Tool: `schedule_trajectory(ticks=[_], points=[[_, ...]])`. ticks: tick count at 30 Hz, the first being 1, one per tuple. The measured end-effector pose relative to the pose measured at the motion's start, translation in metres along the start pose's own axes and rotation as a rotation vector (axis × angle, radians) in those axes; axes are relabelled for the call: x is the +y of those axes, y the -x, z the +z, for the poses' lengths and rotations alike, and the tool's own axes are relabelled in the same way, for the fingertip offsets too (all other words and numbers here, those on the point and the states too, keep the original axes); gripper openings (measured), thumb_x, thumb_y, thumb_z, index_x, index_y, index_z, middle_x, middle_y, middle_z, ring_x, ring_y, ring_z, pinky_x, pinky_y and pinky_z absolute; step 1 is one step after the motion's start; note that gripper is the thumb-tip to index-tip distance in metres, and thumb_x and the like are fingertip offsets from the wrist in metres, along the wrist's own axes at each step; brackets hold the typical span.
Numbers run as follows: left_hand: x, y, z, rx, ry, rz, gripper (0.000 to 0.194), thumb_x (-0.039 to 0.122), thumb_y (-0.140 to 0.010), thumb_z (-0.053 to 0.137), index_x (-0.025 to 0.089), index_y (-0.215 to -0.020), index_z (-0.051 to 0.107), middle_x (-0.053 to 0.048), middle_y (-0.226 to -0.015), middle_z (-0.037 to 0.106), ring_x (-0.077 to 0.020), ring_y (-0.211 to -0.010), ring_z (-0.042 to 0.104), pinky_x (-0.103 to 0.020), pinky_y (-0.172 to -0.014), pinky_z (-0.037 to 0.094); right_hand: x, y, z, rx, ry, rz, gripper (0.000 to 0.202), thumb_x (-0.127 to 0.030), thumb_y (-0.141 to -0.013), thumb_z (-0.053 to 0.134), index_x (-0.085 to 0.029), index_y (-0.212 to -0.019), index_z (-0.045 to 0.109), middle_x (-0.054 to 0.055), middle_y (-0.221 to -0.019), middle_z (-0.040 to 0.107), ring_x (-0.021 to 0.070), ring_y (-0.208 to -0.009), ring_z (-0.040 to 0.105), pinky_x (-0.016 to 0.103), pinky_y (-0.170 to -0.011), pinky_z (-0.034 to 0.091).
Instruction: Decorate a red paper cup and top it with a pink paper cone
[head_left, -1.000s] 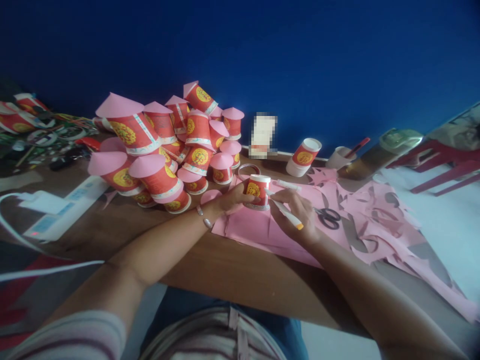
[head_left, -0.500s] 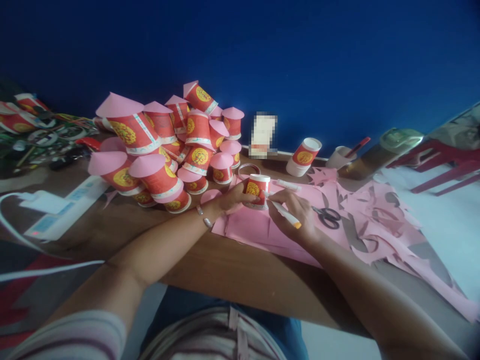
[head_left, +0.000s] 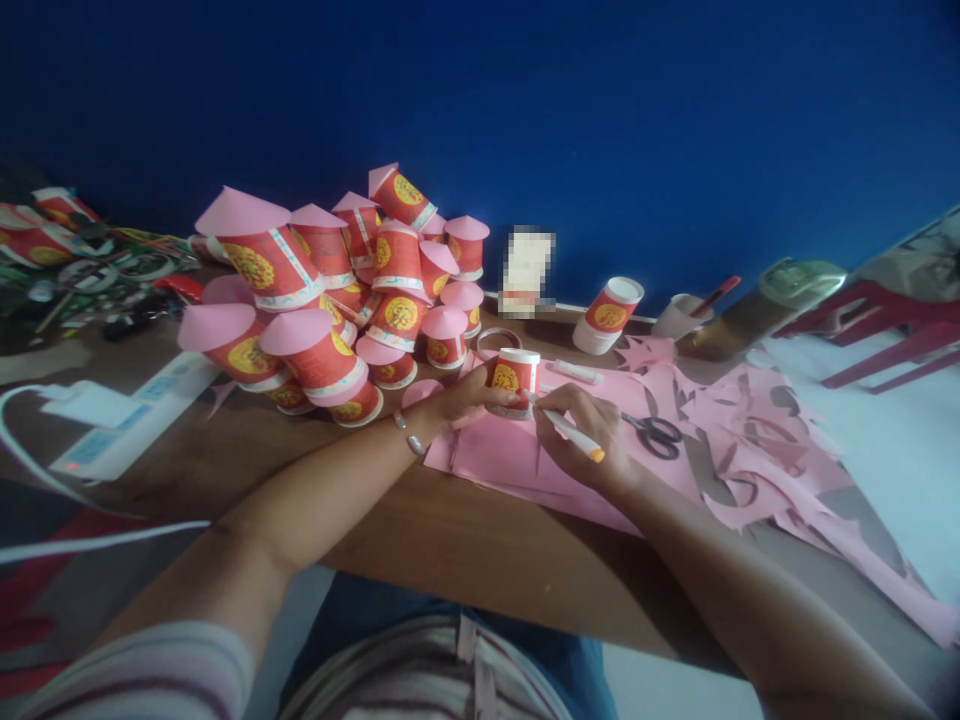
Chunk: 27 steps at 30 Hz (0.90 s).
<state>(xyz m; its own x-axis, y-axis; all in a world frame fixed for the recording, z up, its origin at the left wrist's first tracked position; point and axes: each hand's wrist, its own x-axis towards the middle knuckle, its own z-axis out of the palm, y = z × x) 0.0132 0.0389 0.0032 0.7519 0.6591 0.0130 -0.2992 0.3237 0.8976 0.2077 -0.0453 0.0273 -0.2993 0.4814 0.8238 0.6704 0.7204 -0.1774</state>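
Note:
A red paper cup [head_left: 516, 378] with a yellow emblem and white rim stands upright over pink paper [head_left: 495, 455], its left side gripped by my left hand [head_left: 472, 397]. In my right hand [head_left: 585, 430] is a white pen with an orange end [head_left: 574, 434]; its tip meets or nearly meets the lower right side of the cup. Black scissors [head_left: 658, 437] lie just right of my right hand. Behind the cup are a tape ring [head_left: 499, 340] and a small clear-white item [head_left: 577, 372].
Red cups with pink cone tops [head_left: 319, 355] are piled at left, near a white power strip [head_left: 135, 415] and its cable. Stacked cups [head_left: 609, 315], a white cup with a red pen [head_left: 679, 315] and a bottle [head_left: 757, 305] stand behind. Pink scraps [head_left: 780, 470] cover the right.
The pen in my right hand has shifted very slightly at the cup's side. My left hand keeps its hold, and the cup stays in place.

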Motion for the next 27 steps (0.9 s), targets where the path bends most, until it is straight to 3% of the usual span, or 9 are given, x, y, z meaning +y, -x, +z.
schedule_trajectory(ticks=[6,20,27], points=[[-0.0028,-0.0016,-0.0027,-0.023,-0.004,0.023,0.051,0.030,-0.070,0.094,0.017,-0.113,0.072,-0.008,-0.100,0.079,-0.0250,-0.097,0.076,-0.037,-0.086,0.059,-0.0013,-0.0045,-0.0042,0.045,-0.018,0.015,0.014,-0.011,-0.098,0.064,-0.023,-0.102,0.061,0.001,-0.083,0.074,0.0160,-0.069,0.072,0.028,-0.060,0.056],[-0.0066,-0.0009,-0.0085,-0.063,-0.015,0.039,0.057,0.045,-0.067,0.096,0.018,-0.112,0.072,-0.010,-0.104,0.079,-0.0284,-0.108,0.074,-0.042,-0.096,0.057,-0.0006,-0.0053,-0.0052,-0.008,-0.094,0.015,0.015,-0.010,-0.099,0.064,-0.022,-0.108,0.063,0.003,-0.089,0.075,0.0178,-0.076,0.074,0.030,-0.066,0.060],[-0.0059,-0.0016,-0.0068,-0.023,0.005,0.047,0.046,0.030,-0.069,0.095,0.018,-0.108,0.074,-0.007,-0.099,0.079,-0.0243,-0.097,0.075,-0.037,-0.088,0.057,0.0005,-0.0057,-0.0056,0.014,-0.053,0.057,0.011,-0.013,-0.099,0.063,-0.024,-0.102,0.064,0.002,-0.086,0.075,0.0178,-0.071,0.073,0.031,-0.062,0.059]])
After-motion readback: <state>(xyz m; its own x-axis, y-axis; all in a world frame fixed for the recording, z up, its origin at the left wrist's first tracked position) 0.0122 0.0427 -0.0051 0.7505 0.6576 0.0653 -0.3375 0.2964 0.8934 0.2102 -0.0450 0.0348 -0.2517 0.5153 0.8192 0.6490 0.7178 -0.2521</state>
